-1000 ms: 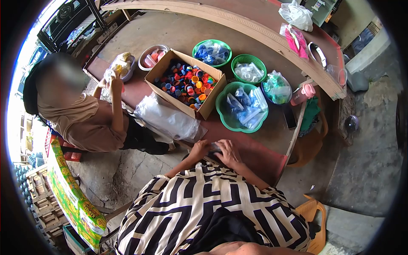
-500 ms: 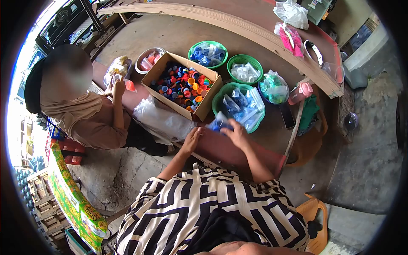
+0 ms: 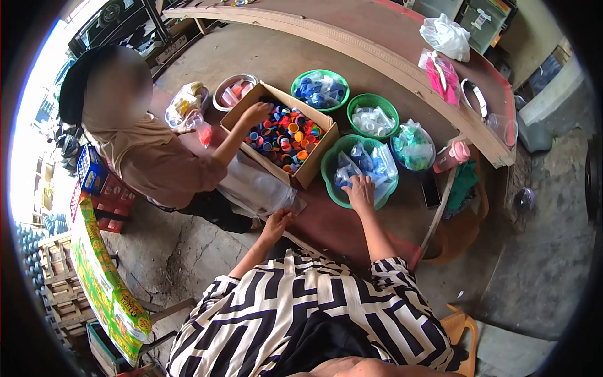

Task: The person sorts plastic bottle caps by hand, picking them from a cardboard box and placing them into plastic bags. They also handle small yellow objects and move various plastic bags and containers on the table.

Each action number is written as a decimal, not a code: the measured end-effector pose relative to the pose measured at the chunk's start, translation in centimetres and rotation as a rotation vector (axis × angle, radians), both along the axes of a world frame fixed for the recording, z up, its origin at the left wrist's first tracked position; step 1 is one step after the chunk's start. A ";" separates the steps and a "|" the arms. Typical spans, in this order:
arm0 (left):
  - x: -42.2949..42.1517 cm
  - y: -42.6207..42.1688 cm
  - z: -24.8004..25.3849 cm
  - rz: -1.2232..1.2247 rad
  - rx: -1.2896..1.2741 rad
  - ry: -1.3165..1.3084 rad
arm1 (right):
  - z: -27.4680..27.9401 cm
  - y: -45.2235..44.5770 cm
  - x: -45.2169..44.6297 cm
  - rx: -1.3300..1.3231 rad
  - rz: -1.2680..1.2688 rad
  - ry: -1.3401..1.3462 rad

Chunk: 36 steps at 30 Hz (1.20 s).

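Observation:
My right hand [image 3: 360, 193] reaches over the near rim of a teal-green basket [image 3: 329, 188]. Its fingers are apart and rest on the clear bags of blue caps [image 3: 366, 161] inside. By the table's front edge, my left hand [image 3: 277, 224] has its fingers closed at the edge of a clear plastic bag [image 3: 267, 188], one of a flat pile. Just beyond lies an open cardboard box [image 3: 309, 171] full of loose caps [image 3: 286, 135] in red, blue, orange and black.
A co-worker [image 3: 166, 157] at the left has one hand in the box. Farther back stand a green basket of blue bags [image 3: 320, 90], a green basket of white bags [image 3: 374, 119] and a metal bowl [image 3: 221, 94]. A bowl of green bags [image 3: 414, 146], pink bottle [image 3: 451, 156] and phone [image 3: 430, 190] sit right.
My right hand has carried a bag of blue caps into the teal-green basket and its fingers have spread. The co-worker's hand has moved into the cardboard box. The view has shifted slightly.

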<state>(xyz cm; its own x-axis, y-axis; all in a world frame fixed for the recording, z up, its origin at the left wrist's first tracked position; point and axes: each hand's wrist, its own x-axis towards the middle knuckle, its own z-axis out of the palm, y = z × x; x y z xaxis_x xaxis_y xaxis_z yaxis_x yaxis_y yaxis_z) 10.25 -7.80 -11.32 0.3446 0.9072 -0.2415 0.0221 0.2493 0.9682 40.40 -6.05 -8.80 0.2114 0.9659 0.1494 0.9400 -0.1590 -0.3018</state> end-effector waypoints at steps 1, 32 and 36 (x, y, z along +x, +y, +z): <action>-0.3 0.4 -0.3 0.008 0.002 0.001 | -0.3 0.0 0.1 0.049 0.015 -0.027; -0.8 2.9 -0.4 0.115 0.735 0.801 | 4.1 -2.4 -5.6 0.283 0.121 0.057; -0.3 2.2 0.7 0.154 0.718 0.754 | 3.3 -2.0 -6.0 0.273 0.139 0.061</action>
